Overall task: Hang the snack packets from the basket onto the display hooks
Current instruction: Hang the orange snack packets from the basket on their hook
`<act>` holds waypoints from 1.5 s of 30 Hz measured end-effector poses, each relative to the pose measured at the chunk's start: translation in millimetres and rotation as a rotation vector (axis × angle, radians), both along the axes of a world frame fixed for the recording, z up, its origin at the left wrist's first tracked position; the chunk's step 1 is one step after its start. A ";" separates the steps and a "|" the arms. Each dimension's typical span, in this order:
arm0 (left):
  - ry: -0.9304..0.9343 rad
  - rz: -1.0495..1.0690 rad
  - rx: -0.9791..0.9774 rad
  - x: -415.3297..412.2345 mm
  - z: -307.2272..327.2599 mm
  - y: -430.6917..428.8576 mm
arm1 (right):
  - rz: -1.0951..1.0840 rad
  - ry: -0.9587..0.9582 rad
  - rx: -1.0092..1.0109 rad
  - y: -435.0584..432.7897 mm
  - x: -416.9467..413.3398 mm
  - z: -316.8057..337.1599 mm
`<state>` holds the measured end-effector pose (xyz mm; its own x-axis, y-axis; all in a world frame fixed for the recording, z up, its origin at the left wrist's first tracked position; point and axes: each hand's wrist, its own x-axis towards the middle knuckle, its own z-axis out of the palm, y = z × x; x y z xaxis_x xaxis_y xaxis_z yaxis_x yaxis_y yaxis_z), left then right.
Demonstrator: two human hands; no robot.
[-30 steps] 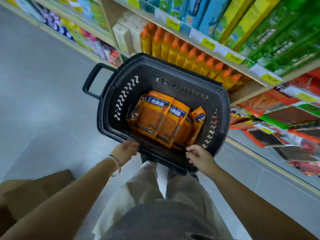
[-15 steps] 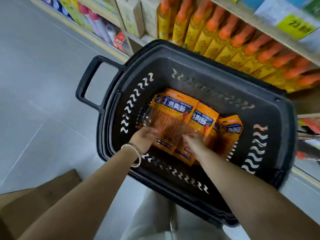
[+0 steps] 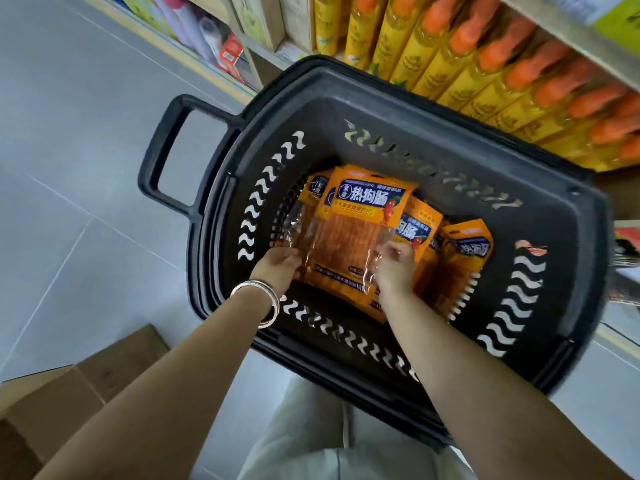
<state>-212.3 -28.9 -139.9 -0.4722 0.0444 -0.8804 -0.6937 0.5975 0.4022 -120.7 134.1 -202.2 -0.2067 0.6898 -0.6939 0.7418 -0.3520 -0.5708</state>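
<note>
Down in the basket (image 3: 415,109), atop the other packets (image 3: 464,247), lies the top snack packet (image 3: 349,230). My left hand (image 3: 278,263) pinches its 7 o'clock corner, my right hand (image 3: 394,263) the 5 o'clock one. It looks light, floppy and slick, so the firmer header at 12 seems safer. Orange pack, blue label, clear window.

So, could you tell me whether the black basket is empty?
Not empty: the left hand and right hand grip the top packet inside the basket, and other packets lie beneath it.
</note>
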 end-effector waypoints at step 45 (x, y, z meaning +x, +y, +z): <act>0.149 -0.058 0.271 31.8 165.5 68.3 | -0.104 0.345 0.239 77.5 119.6 197.1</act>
<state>-180.5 39.4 25.7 -0.5848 0.2989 -0.7541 -0.5833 0.4911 0.6470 -1.2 211.6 -5.1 -0.3193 0.8521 -0.4147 0.4603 -0.2431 -0.8538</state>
